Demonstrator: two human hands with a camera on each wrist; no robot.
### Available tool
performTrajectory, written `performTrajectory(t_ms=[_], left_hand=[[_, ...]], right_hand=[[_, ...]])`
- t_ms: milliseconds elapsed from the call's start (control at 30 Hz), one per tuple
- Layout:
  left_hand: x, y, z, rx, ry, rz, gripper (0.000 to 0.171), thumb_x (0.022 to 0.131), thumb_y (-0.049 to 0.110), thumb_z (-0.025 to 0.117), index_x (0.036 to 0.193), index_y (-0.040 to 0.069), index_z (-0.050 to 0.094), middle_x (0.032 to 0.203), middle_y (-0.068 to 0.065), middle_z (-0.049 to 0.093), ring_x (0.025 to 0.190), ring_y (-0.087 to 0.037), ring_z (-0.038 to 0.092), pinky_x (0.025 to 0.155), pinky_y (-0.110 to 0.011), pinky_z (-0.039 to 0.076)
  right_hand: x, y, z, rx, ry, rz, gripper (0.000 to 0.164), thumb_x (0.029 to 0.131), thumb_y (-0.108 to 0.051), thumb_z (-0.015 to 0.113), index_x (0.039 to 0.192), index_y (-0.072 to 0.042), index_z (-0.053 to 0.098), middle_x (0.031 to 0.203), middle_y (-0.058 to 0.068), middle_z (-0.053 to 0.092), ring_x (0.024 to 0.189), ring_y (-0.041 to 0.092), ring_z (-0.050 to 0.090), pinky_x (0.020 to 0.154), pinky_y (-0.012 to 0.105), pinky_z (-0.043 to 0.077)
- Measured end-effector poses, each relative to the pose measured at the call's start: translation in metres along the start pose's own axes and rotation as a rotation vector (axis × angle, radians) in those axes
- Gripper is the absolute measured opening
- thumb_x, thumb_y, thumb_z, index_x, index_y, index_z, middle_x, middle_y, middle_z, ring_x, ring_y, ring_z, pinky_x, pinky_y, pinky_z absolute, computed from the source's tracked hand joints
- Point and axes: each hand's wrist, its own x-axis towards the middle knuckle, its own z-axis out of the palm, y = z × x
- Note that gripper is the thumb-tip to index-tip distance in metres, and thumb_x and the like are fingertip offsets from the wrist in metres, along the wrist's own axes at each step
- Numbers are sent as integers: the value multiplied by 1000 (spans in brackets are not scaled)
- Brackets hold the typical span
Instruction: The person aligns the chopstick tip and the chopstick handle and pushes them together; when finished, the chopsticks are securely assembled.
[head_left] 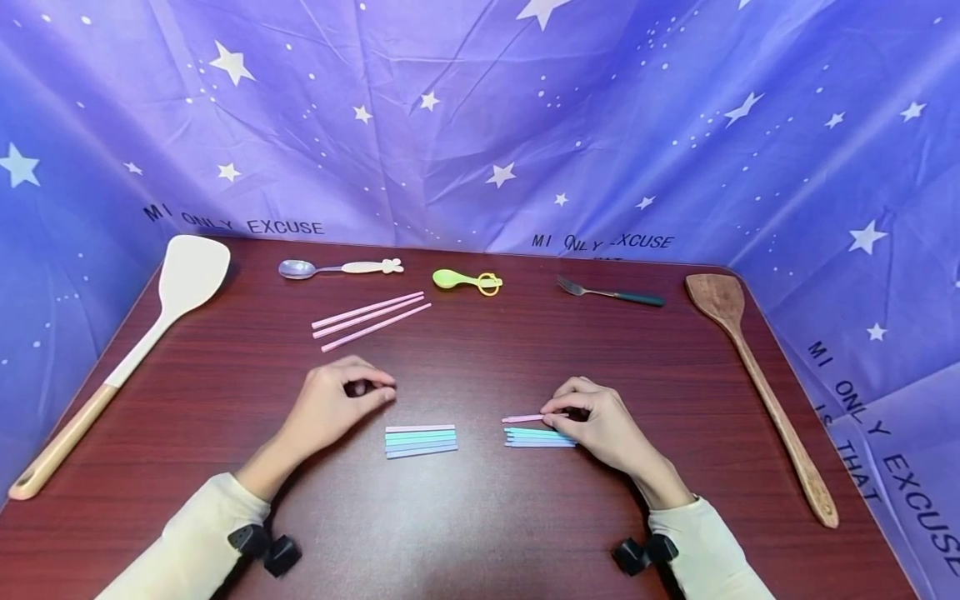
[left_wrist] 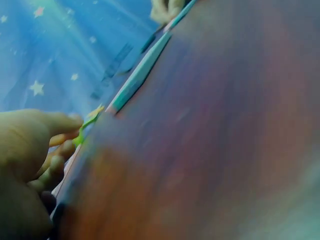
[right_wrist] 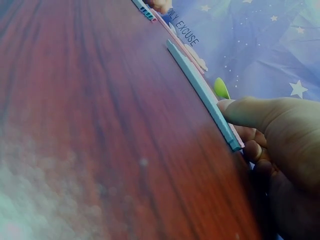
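In the head view my right hand point(head_left: 603, 421) pinches a thin pink stick point(head_left: 521, 418) between thumb and fingers. That stick lies just behind a row of green and blue sticks point(head_left: 536, 437), whose right end the hand partly covers. My left hand point(head_left: 333, 404) is over the table with nothing in its loosely bent fingers. To its right is a second row of pink, green and blue sticks point(head_left: 421, 442), laid side by side. Three pink sticks point(head_left: 371, 313) lie slanted behind the left hand. The right wrist view shows my thumb point(right_wrist: 245, 111) beside the blue-green row point(right_wrist: 202, 97).
Along the back lie a metal spoon point(head_left: 298, 269) with a pale handle, a green spoon point(head_left: 453, 279) with a yellow ring, and a fork point(head_left: 600, 292). A white spatula point(head_left: 193, 271) lies at the left edge, a wooden spatula point(head_left: 717, 302) at the right. Starry cloth point(head_left: 450, 167) encloses the table.
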Motion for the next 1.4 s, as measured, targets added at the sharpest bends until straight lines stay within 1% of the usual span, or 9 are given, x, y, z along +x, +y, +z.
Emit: performTrajectory(t_ms=[133, 267, 367, 567, 700, 933, 1167, 1300, 1400], left_hand=[[-8, 9, 5, -56, -127, 37, 14, 81, 22, 89, 91, 29, 83, 86, 18, 70, 72, 0, 56, 64, -18, 44], [-11, 12, 8, -73, -186, 58, 14, 81, 20, 89, 89, 30, 83, 88, 19, 70, 77, 2, 61, 68, -19, 47], [-11, 12, 8, -63, -191, 67, 13, 81, 21, 89, 89, 30, 83, 88, 19, 70, 79, 2, 62, 71, -19, 47], [-10, 13, 8, -42, -176, 49, 10, 85, 21, 86, 88, 30, 82, 87, 20, 70, 73, 1, 54, 66, -20, 43], [-10, 12, 8, -43, -171, 51, 10, 83, 23, 87, 88, 30, 82, 87, 20, 70, 72, 1, 54, 65, -19, 43], [-11, 13, 5, -57, -205, 60, 14, 78, 20, 91, 88, 26, 84, 88, 14, 69, 72, 0, 56, 62, -19, 44], [-9, 17, 3, -53, -223, 29, 13, 79, 15, 89, 87, 24, 84, 86, 13, 70, 69, 1, 56, 60, -19, 45], [-8, 17, 2, -47, -202, 14, 12, 80, 15, 89, 85, 25, 84, 85, 13, 71, 71, -1, 59, 63, -20, 47], [-7, 17, 2, -27, -169, 21, 12, 80, 17, 89, 85, 27, 83, 86, 15, 74, 80, -1, 65, 71, -22, 51]], right_hand=[[0, 0, 0, -1, -1, 9, 15, 86, -10, 84, 91, -24, 82, 91, -10, 69, 84, 7, 62, 73, 17, 47], [-1, 0, 0, 0, 9, 1, 16, 86, -9, 84, 91, -24, 81, 91, -10, 70, 83, 7, 62, 72, 17, 47], [-1, -1, 0, 0, 22, -10, 17, 86, -9, 84, 91, -25, 81, 90, -9, 71, 82, 8, 62, 70, 17, 47], [-1, -3, 0, -1, 30, -21, 18, 85, -7, 84, 91, -24, 80, 90, -8, 70, 80, 7, 61, 68, 16, 46], [0, -2, 0, 1, 33, -29, 19, 86, -6, 83, 90, -24, 79, 89, -8, 70, 79, 7, 60, 68, 17, 47], [1, 0, 1, -14, 27, -24, 17, 86, -6, 83, 89, -22, 78, 87, -9, 67, 77, 6, 59, 67, 16, 47], [2, -1, 2, -30, 26, -40, 12, 87, -6, 82, 89, -17, 77, 88, -8, 66, 78, 4, 58, 67, 16, 46], [2, -3, 3, -15, 37, -44, 14, 87, -5, 82, 89, -17, 77, 89, -7, 67, 76, 3, 57, 64, 17, 44], [3, -6, 4, 0, 49, -40, 14, 86, -3, 82, 89, -17, 77, 89, -6, 67, 74, 3, 55, 61, 18, 43]])
